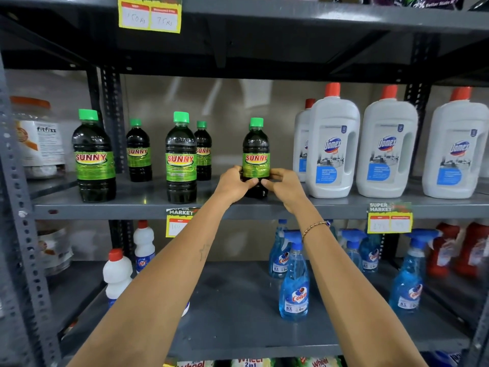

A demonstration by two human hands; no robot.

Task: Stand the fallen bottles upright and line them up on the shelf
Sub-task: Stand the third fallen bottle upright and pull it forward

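A dark Sunny bottle (255,152) with a green cap stands upright on the grey middle shelf (148,206). My left hand (234,184) and my right hand (284,185) both grip its lower part from either side. To its left stand two more front bottles, one at the far left (94,157) and one in the middle (181,157). Two smaller-looking ones stand behind them, the first (138,152) between the front pair, the second (203,152) partly hidden. All are upright.
White Domex jugs (333,144) with red caps fill the shelf's right side, close to the held bottle. Blue Colin spray bottles (295,276) and white bottles (117,271) stand on the shelf below. Yellow price tags (389,221) hang from shelf edges. A jar (37,136) stands at the far left.
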